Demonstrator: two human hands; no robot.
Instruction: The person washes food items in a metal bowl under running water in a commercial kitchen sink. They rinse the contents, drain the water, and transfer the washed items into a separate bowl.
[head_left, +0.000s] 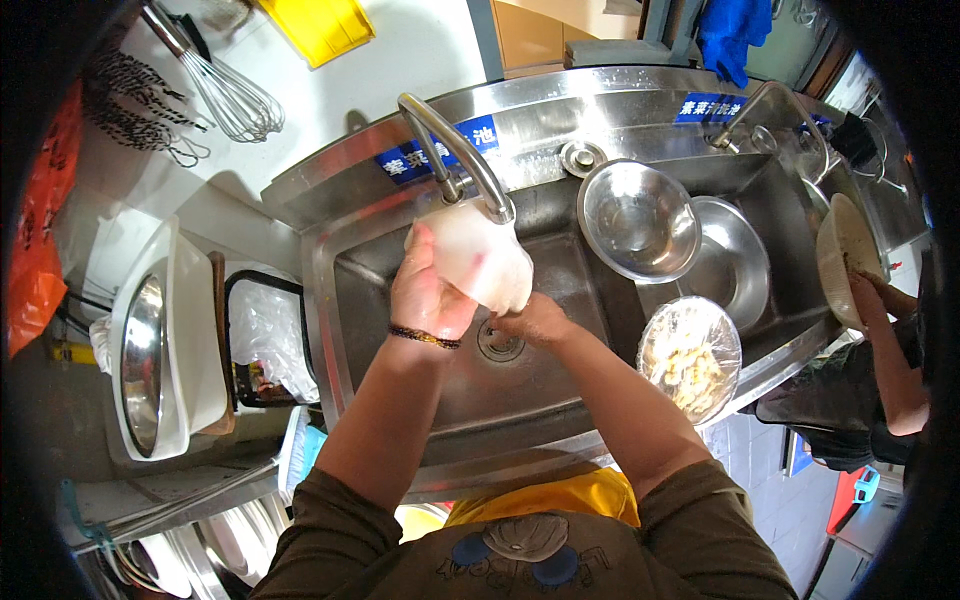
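Note:
A pale, wet slab of raw flesh, perhaps squid or fish, lies across my two hands above the left sink bowl. My left hand, with a beaded bracelet at the wrist, supports it from the left with the thumb on the near side. The fingers of my right hand grip its lower right corner. Directly over the slab curves the spout of a steel faucet; whether water runs is hard to tell. Below my right hand, the round drain is partly visible.
Steel mixing bowls rest over the sink divider. A film-covered bowl of food stands by the front rim. At right, a co-worker's hands hold a pale basin. White tubs stand left; a whisk hangs behind.

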